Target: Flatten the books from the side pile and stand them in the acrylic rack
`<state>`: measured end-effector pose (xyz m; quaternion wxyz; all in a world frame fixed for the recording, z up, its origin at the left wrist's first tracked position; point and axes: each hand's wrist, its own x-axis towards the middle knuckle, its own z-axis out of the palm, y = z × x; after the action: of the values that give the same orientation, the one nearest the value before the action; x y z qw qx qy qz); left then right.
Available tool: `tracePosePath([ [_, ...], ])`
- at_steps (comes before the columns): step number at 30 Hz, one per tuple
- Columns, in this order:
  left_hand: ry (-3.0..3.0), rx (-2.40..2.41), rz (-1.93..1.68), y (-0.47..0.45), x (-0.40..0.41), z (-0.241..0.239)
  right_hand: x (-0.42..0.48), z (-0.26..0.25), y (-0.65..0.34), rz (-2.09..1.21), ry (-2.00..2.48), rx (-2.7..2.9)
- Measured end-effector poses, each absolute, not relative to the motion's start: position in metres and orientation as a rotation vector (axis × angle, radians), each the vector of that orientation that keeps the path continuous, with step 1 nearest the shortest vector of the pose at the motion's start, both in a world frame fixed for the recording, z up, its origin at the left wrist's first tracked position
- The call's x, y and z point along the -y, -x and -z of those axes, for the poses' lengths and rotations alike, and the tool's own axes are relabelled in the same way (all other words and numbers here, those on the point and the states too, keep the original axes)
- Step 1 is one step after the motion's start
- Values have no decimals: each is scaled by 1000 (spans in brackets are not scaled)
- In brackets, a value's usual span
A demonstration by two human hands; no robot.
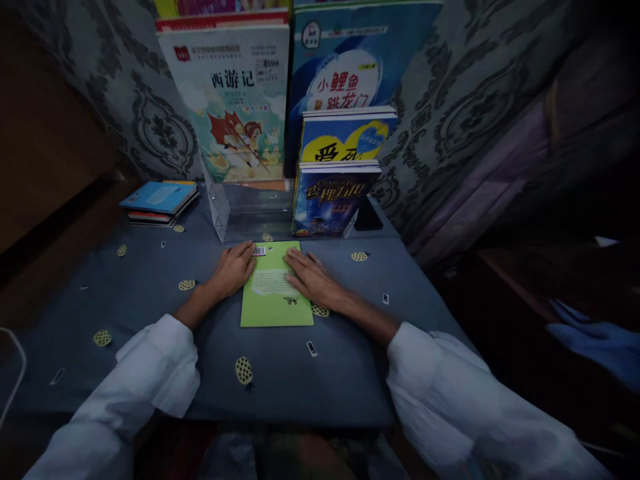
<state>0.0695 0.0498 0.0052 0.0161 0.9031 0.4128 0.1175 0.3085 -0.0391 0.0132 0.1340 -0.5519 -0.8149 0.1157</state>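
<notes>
A thin lime-green book (275,313) lies flat on the table, its barcode side up and upside down. My left hand (235,268) rests at its upper left edge, beside the barcode, fingers stretched out. Across the upper right part of the cover lies my right hand (315,280), its fingers extended and partly spread. Neither hand is wrapped round the book. Just beyond it stands a clear acrylic book stand (250,210). A dark blue book (333,200) leans in the stand's lower right slot.
Higher in the stand are a pale illustrated book (240,100), a yellow-and-blue book (345,137) and a large blue book (365,40). A small pile of books (160,197) sits at the back left. A dark phone-like object (369,217) lies right of the stand. The tablecloth (350,373) is grey-blue.
</notes>
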Motion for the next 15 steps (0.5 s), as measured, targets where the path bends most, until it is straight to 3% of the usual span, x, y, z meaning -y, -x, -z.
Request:
tracePosePath([
  [6,-2792,-1271,-395,-68,-50,-4,4,-4,-321,-295,1685,2266],
  [15,-2805,-1161,-417,-65,-36,-8,30,1,-322,-202,1633,2299],
])
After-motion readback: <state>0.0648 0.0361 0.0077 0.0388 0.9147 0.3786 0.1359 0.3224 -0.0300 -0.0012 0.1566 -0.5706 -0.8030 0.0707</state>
